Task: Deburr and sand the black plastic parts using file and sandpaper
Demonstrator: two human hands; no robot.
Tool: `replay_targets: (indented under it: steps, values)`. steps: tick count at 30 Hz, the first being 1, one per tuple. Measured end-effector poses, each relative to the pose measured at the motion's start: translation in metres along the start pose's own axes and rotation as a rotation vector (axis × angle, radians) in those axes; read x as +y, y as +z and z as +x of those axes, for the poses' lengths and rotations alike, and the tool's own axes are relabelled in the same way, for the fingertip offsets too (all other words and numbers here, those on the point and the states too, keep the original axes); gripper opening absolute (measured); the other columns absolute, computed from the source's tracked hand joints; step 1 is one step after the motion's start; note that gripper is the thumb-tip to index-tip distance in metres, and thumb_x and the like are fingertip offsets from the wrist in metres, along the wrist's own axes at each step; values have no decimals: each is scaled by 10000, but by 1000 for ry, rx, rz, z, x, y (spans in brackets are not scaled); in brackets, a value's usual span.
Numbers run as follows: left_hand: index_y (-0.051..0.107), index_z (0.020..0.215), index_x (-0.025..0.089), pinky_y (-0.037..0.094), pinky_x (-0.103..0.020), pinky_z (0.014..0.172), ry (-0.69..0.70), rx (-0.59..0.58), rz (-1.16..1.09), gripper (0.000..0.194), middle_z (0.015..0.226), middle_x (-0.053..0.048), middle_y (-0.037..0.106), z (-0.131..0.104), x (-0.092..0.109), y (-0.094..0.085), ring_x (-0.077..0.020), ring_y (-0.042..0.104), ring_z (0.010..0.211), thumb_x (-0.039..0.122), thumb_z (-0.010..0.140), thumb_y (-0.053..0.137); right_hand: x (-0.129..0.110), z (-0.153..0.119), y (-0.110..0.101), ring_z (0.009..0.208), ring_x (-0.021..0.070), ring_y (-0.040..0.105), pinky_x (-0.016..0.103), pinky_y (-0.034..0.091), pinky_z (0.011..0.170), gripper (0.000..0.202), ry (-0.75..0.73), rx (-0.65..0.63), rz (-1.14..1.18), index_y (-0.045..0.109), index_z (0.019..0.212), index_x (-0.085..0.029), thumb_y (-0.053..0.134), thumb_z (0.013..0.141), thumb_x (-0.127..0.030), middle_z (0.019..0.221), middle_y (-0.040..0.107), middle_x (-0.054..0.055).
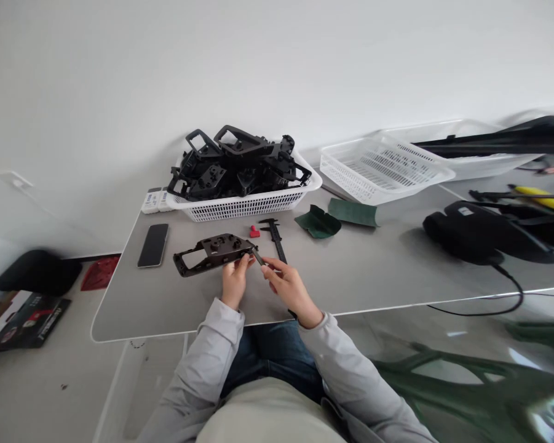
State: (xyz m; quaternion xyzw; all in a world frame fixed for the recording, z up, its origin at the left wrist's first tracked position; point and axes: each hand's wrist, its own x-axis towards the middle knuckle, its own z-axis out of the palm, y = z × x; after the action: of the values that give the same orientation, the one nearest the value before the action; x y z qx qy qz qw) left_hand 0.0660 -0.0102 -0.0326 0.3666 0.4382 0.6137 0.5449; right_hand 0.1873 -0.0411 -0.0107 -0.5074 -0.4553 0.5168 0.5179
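Observation:
My left hand (234,286) grips the near edge of a dark plastic trim part (224,247), which has a large rectangular opening at its left end. The part is held just above the grey table. In my right hand (292,290) is a slim, dark, stick-like tool (257,255); its exact kind is too small to tell. The tool's tip meets the right end of the part. A black caliper (275,237) lies on the table beyond my right hand. Close to the caliper sits a small red piece (254,232).
A white basket (246,207) heaped with similar black parts stands at the back. Right of it are two dark green sheets (353,212), a white basket (373,169) and a black padded object (461,231) with a cable. A phone (153,245) lies left.

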Motion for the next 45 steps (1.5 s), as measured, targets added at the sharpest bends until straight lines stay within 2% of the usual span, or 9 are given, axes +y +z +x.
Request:
replay_targets:
  steps: [5, 11, 17, 22, 25, 29, 36, 41, 45]
  values:
    - [687, 869, 188, 477, -407, 923, 56, 3, 185, 350, 944, -79, 721, -2, 0, -6, -257, 653, 969, 477, 673, 706, 3, -1, 2, 624, 148, 553, 254, 436, 560, 264, -198, 51, -229, 720, 965, -214, 613, 759, -340, 815, 687, 44]
    - [688, 889, 195, 474, -391, 915, 89, 12, 206, 303, 950, -77, 719, -3, -2, -8, -258, 653, 969, 443, 715, 683, 2, -1, 1, 705, 196, 587, 294, 444, 665, 263, -234, 95, -363, 721, 989, -234, 581, 789, -332, 786, 667, 53]
    - [692, 918, 192, 406, -405, 999, 125, 22, 292, 295, 1016, -86, 709, -1, -6, -11, -262, 617, 1056, 420, 732, 676, 1, -4, 1, 701, 189, 587, 288, 441, 662, 282, -255, 49, -425, 706, 1033, -228, 562, 810, -322, 787, 651, 50]
    - [689, 924, 194, 453, -392, 947, 112, -25, 239, 297, 989, -84, 713, -1, -6, -11, -254, 646, 992, 432, 748, 656, 2, -3, -1, 675, 179, 581, 282, 440, 644, 266, -264, 101, -465, 711, 1010, -220, 551, 820, -317, 782, 656, 50]
    - [695, 905, 194, 415, -406, 991, 128, 11, 289, 297, 1004, -89, 710, -2, -5, -10, -263, 624, 1041, 428, 723, 683, 3, -3, 0, 683, 182, 588, 283, 444, 644, 286, -272, 71, -461, 705, 1032, -215, 549, 822, -330, 801, 666, 58]
    - [690, 908, 183, 455, -427, 946, 81, 1, 151, 373, 952, -82, 720, -2, -2, -7, -260, 656, 959, 475, 677, 709, 5, -2, -1, 677, 175, 577, 294, 447, 650, 304, -264, 100, -469, 703, 1024, -196, 536, 815, -341, 851, 676, 71]
    - [698, 746, 139, 531, -397, 795, -79, -69, -168, 363, 755, -65, 721, 0, 4, -2, -227, 688, 756, 450, 578, 783, 1, 2, -6, 444, 76, 393, 232, 319, 424, 576, -52, 70, -78, 560, 1218, -123, 591, 748, -454, 687, 590, 0]
    - [710, 728, 133, 537, -344, 752, -194, -175, -282, 294, 707, -48, 712, 1, 7, -3, -180, 677, 687, 363, 572, 808, -8, 1, 1, 391, 30, 297, 215, 201, 377, 502, 36, 1, 252, 598, 1122, -151, 613, 730, -463, 693, 592, -13]
    - [714, 752, 122, 529, -323, 753, -230, -181, -312, 257, 716, -49, 711, 3, 6, -6, -163, 670, 682, 304, 593, 801, -10, 1, 9, 386, 23, 295, 209, 165, 369, 443, 63, 2, 368, 619, 1039, -163, 665, 694, -438, 663, 572, -30]
